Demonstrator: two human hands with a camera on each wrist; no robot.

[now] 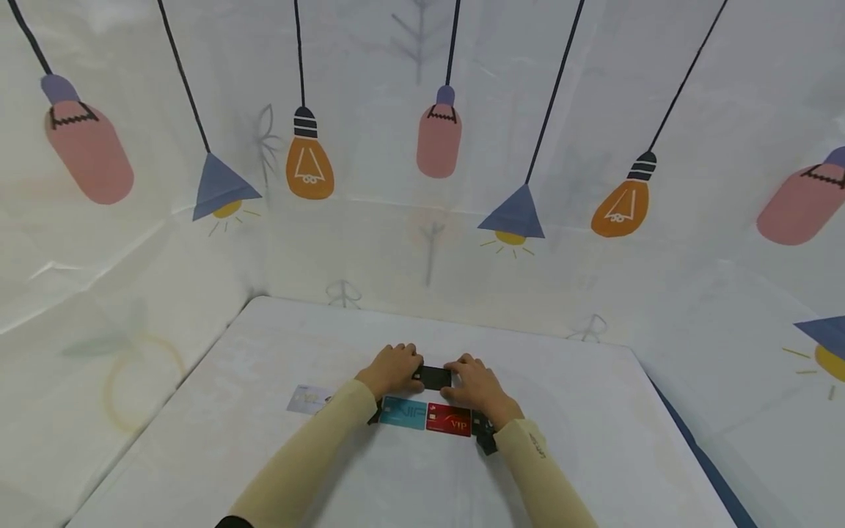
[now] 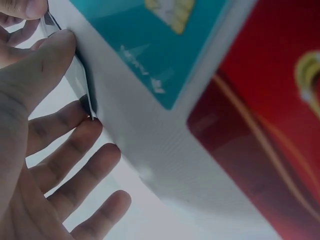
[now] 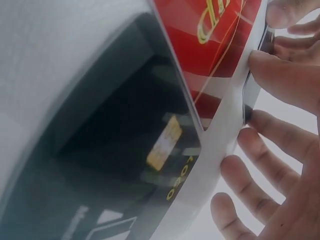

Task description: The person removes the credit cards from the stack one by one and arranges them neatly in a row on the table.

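Both hands hold a black card (image 1: pixel 433 378) by its two short ends, near the middle of the white table. My left hand (image 1: pixel 394 369) pinches the left end between thumb and forefinger; its other fingers stay spread. From the opposite side, my right hand (image 1: pixel 478 385) pinches the right end in the same manner. The right wrist view shows the held card (image 3: pixel 250 95) nearly edge-on. Nearer to me lie a teal VIP card (image 1: pixel 403 413) and a red VIP card (image 1: pixel 450 419), side by side. A dark card (image 3: pixel 120 130) lies right of the red one, largely hidden by my right wrist in the head view.
A pale silver card (image 1: pixel 309 399) lies to the left, partly covered by my left sleeve (image 1: pixel 310 447). White sheeting (image 1: pixel 370 242) printed with hanging lamps rises behind the table (image 1: pixel 198 455) and along its sides. The table's right edge shows a dark blue strip (image 1: pixel 700 455).
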